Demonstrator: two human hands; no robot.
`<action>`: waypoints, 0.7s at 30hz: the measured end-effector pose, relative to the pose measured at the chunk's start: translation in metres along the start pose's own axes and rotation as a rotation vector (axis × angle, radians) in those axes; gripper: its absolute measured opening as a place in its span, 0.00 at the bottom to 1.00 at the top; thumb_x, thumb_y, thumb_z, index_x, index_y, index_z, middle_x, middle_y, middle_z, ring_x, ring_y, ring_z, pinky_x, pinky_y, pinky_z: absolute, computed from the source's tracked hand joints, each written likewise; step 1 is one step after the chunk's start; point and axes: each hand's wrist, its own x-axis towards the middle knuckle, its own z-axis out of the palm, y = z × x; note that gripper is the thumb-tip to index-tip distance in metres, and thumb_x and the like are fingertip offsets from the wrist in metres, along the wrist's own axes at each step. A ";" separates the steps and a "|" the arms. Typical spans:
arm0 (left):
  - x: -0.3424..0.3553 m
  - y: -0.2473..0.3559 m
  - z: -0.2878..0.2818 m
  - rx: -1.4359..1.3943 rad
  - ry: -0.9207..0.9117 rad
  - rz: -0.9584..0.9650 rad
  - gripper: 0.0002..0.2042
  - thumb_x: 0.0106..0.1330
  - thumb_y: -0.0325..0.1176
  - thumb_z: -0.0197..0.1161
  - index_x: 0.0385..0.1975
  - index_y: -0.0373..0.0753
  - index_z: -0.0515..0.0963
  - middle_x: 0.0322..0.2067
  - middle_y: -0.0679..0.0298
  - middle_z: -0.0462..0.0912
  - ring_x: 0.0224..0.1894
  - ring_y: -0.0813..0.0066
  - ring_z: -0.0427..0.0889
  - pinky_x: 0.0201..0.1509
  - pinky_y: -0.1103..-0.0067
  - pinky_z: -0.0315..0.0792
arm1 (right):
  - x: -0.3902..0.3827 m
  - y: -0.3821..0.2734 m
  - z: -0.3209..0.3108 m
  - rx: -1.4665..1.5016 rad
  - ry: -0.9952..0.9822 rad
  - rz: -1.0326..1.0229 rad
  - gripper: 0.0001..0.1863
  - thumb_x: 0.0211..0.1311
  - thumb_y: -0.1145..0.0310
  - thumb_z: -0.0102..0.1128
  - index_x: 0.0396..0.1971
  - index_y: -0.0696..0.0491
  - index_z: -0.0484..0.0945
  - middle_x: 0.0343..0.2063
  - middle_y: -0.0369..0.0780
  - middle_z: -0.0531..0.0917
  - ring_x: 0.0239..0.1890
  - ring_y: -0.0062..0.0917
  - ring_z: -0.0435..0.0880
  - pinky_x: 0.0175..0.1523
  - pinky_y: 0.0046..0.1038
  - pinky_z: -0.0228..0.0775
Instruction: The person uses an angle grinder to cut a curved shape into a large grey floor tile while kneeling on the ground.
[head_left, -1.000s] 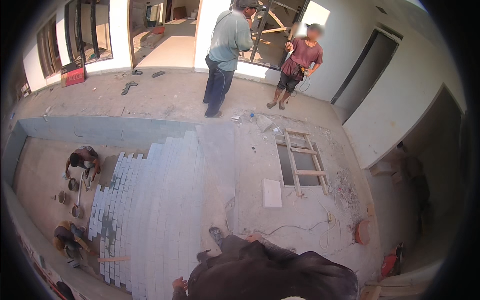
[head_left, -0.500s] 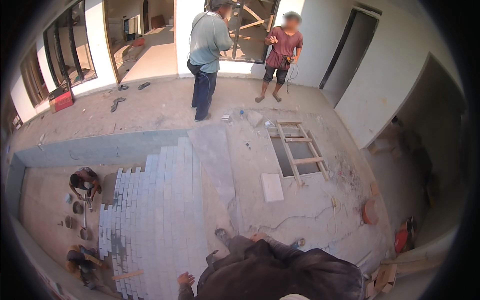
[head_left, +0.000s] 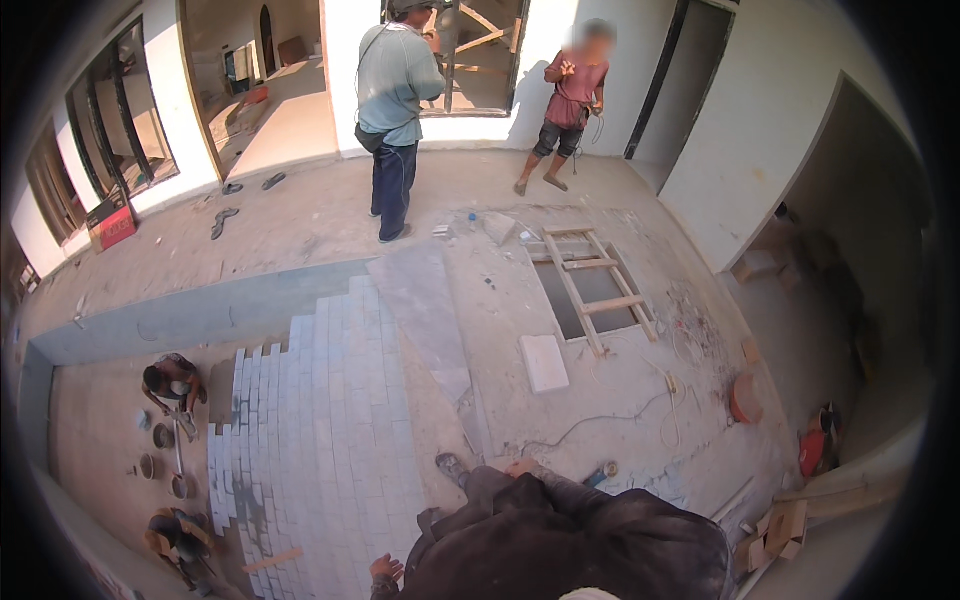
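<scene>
Grips of the wearer, both bare: left grip point(head_left: 386, 567), fingers parted, with nothing visible in it; right grip point(head_left: 521, 467), beside the trouser leg point(head_left: 485, 487), too small to tell whether its fingers are curled or hold anything. Pale tiles point(head_left: 340, 420) lie below the left grip and spread leftward and forward of it, with no contact evident. Coverage is judged partial: nearest the left grip the rows run close and continuous; farther left the joints look wider and darker, and the outer margin is stepped. Bare brown floor point(head_left: 105, 430) beyond that margin appears to be the portion left uncovered. The tiles are oblong and blue-grey, set in staggered courses, with dark, damp-looking patches toward the left. A wooden strip point(head_left: 272, 560) lies left of the left grip, at the tiles' edge. Farther out, well left of the same grip, one co-worker point(head_left: 180, 538) crouches; another co-worker point(head_left: 176, 375), left and forward, crouches near dark buckets point(head_left: 163, 436). Ahead of the right grip lie a white slab point(head_left: 544, 363) and, beyond, a wooden frame point(head_left: 590, 264) across a floor opening point(head_left: 612, 285).
</scene>
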 end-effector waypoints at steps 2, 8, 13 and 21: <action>0.001 0.003 0.001 0.013 -0.002 0.004 0.19 0.68 0.44 0.45 0.55 0.42 0.66 0.50 0.47 0.75 0.46 0.47 0.78 0.43 0.57 0.73 | -0.002 -0.002 -0.002 0.036 -0.008 -0.019 0.17 0.50 0.52 0.59 0.39 0.39 0.85 0.40 0.37 0.85 0.47 0.31 0.82 0.55 0.29 0.70; 0.005 0.009 0.004 0.049 -0.019 0.007 0.20 0.69 0.44 0.45 0.55 0.41 0.67 0.50 0.47 0.75 0.47 0.48 0.78 0.44 0.57 0.73 | -0.012 0.004 0.000 0.116 0.001 -0.124 0.17 0.50 0.50 0.59 0.37 0.40 0.86 0.40 0.38 0.85 0.49 0.32 0.81 0.56 0.29 0.69; 0.005 0.010 0.008 0.093 -0.031 0.003 0.20 0.69 0.45 0.46 0.55 0.41 0.67 0.50 0.48 0.75 0.47 0.48 0.78 0.44 0.58 0.73 | -0.016 0.021 0.017 0.034 0.112 -0.035 0.19 0.50 0.48 0.60 0.39 0.41 0.85 0.41 0.40 0.85 0.49 0.34 0.80 0.57 0.30 0.68; -0.010 0.048 -0.001 0.340 -0.048 -0.011 0.20 0.69 0.46 0.47 0.55 0.41 0.67 0.51 0.48 0.75 0.47 0.49 0.78 0.45 0.59 0.73 | -0.056 0.034 0.033 0.307 0.134 0.135 0.21 0.46 0.50 0.66 0.35 0.51 0.86 0.36 0.44 0.86 0.41 0.35 0.84 0.50 0.30 0.73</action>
